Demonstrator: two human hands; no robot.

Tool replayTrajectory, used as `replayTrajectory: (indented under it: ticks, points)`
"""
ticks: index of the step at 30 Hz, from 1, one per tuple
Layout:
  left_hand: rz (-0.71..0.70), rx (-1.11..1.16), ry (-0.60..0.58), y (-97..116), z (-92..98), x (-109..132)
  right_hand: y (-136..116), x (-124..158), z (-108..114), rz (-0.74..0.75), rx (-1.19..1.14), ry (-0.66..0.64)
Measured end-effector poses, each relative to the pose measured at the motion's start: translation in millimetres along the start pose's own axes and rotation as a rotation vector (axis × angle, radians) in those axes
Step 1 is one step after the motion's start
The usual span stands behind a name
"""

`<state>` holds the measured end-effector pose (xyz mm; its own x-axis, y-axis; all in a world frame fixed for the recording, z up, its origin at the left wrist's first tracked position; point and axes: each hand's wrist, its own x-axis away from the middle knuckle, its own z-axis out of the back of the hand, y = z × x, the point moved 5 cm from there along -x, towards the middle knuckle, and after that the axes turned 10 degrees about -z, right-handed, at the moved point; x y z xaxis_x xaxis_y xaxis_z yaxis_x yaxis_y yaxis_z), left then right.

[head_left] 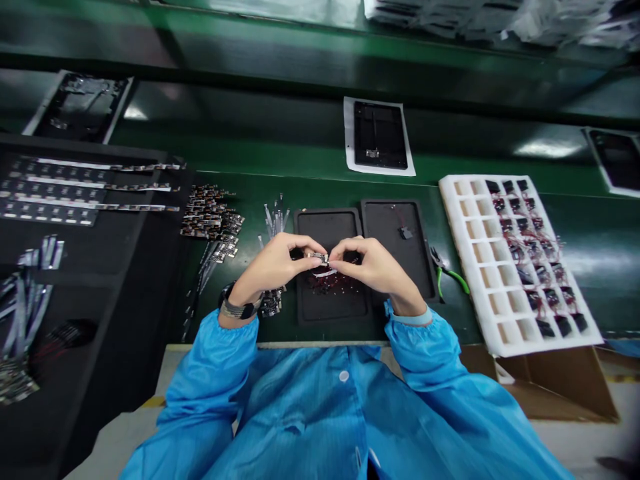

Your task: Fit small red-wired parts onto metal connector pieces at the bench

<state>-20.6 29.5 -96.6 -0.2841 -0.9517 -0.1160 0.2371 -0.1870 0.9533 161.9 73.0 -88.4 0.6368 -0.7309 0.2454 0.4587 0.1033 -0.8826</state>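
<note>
- Progress: handling of 1 small circuit board (318, 257) appears to be underway; the board is raised above the left black tray (330, 310), not yet set down.
- Remaining: a pile of boards (213, 217) lies left of the tray, apparently awaiting handling. Wired black parts fill 3 columns of the foam tray (545, 343); whether these are finished cannot be told.
- Left hand (277, 263): thumb and forefinger pinch the board.
- Right hand (367, 263): thumb and fingertips are pinched together at the board's right end; whether they grip board or wire cannot be told.
</note>
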Motion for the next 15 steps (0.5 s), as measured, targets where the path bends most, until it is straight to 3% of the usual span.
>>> replayTrajectory:
  ticks: [15]
  points:
    - [0.014, -0.009, -0.038, -3.8, -2.9, -1.1, -0.3, 0.3, -1.6, 0.006, 0.017, 0.015]
